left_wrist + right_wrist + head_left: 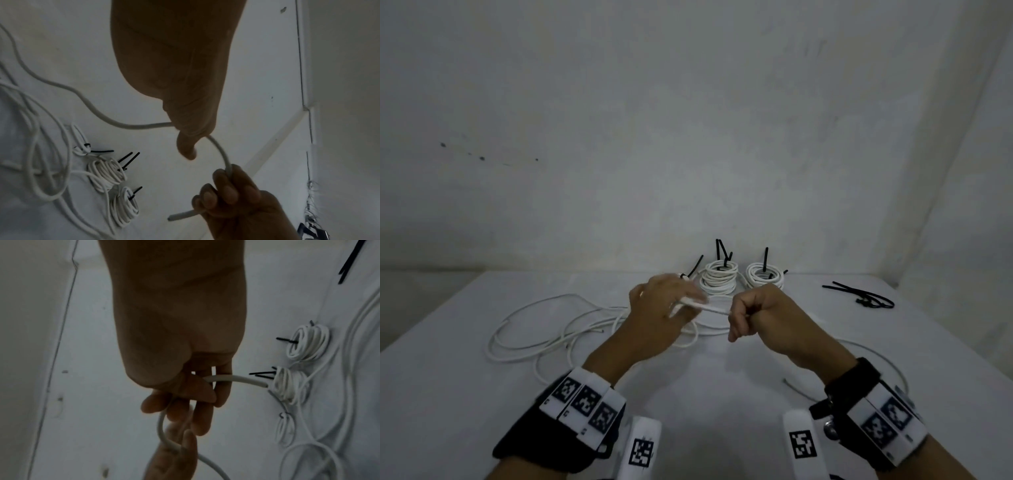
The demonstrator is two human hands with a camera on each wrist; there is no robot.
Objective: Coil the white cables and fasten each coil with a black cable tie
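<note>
While both hands hover above the white tabletop (pixel 722 377), the right hand (pixel 760 317) is closed into a fist around a white cable (pixel 709 308), whose cut end pokes out past its curled fingers (pixel 230 191) in the left wrist view; the left hand (pixel 657 308) grips the same cable a short way along, its fingers (pixel 197 415) bent around it, so a short arc of cable spans the gap between the two hands; from the left hand the cable trails down and away to that hand's outer side, where loose cable (pixel 544 329) lies in sprawling loops on the tabletop; just beyond the hands, near the wall, sit two finished coils, one (pixel 718 281) beyond the left hand's fingertips and the other (pixel 765 279) beyond the right hand's knuckles, each bound with black cable ties (pixel 722 251) whose tails stick up; a third, smaller tied bundle (pixel 284 430) lies beside them, partly hidden behind the left hand in the head view; well off to the right hand's outer side, spare black ties (pixel 859 295) lie together on the tabletop.
</note>
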